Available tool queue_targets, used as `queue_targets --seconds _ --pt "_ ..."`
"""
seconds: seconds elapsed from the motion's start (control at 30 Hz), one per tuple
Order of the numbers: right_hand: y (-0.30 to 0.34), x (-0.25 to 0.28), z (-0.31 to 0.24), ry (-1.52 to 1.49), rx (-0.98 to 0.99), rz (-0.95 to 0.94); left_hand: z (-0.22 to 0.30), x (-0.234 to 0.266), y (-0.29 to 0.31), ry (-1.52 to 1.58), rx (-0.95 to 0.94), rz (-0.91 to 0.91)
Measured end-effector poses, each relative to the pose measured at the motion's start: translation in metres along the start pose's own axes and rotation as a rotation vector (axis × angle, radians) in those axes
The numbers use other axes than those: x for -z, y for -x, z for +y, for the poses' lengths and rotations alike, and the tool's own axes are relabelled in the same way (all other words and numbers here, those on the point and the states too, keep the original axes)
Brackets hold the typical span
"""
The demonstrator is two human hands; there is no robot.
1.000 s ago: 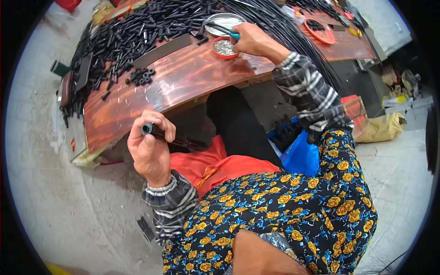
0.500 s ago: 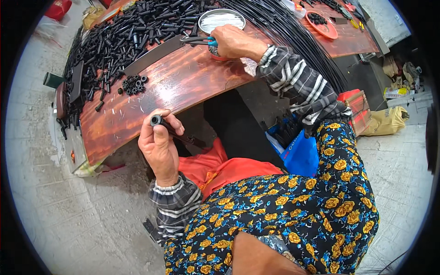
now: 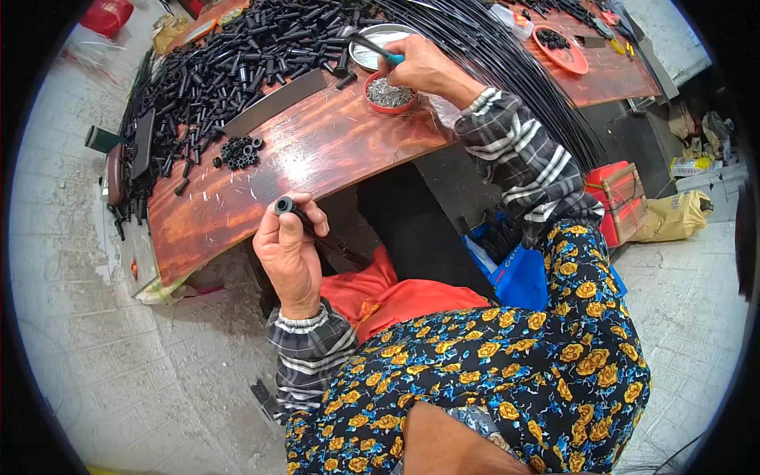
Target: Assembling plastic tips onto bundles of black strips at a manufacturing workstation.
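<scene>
Red bowl (image 3: 386, 110): landmark, holding small metallic bits.
Left hand (image 3: 289, 253): thumb and fingers clamped on a black tube (image 3: 284, 206), left of the red bowl and nearer the body.
Right hand (image 3: 427, 67): wrapped round teal-handled pliers (image 3: 377, 49), at the red bowl's far edge, well apart from the left.
Plier tips: cannot tell whether gripping.
Black rings (image 3: 238, 152): heaped left of the red bowl.

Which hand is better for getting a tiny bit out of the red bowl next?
Probably the right hand: it is close to the red bowl, gripping a teal-handled tool. The left hand is farther off, near the front edge of the table, and holds a black tube.
</scene>
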State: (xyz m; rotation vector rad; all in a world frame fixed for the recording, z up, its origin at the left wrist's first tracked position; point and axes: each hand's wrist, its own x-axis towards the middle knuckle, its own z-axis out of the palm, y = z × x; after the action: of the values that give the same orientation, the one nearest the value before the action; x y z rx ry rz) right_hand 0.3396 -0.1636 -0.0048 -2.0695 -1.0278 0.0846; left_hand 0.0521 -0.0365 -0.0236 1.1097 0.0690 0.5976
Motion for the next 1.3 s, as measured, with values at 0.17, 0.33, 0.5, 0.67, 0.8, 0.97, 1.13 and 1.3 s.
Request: queue_targets --seconds 0.17,0.33,0.5,0.67,0.8,0.97,1.13,1.3 --pt "0.028 0.016 -0.031 -0.567 -0.035 -0.026 0.004 -0.006 0.007 0.004 -0.009 -0.004" --pt "0.062 0.005 -0.054 -0.862 0.016 0.015 0.005 -0.017 0.011 0.006 0.018 -0.012" --pt "0.093 -0.007 -0.085 -1.109 0.063 -0.015 0.005 -0.028 0.012 -0.001 0.019 -0.018" --pt "0.112 -0.024 -0.096 -1.154 0.109 0.015 0.007 -0.031 0.014 -0.066 -0.013 -0.055" --pt "0.118 -0.030 -0.102 -1.058 0.132 0.003 0.009 -0.033 0.017 -0.063 -0.027 -0.049" --pt "0.125 -0.028 -0.115 -0.865 0.216 -0.021 0.010 -0.034 0.018 0.030 -0.016 -0.022" --pt "0.123 -0.042 -0.116 -0.816 0.346 -0.001 0.008 -0.034 0.017 0.043 -0.024 -0.051" --pt "0.121 -0.038 -0.126 -0.905 0.311 -0.167 0.010 -0.038 0.018 0.057 -0.012 0.039"
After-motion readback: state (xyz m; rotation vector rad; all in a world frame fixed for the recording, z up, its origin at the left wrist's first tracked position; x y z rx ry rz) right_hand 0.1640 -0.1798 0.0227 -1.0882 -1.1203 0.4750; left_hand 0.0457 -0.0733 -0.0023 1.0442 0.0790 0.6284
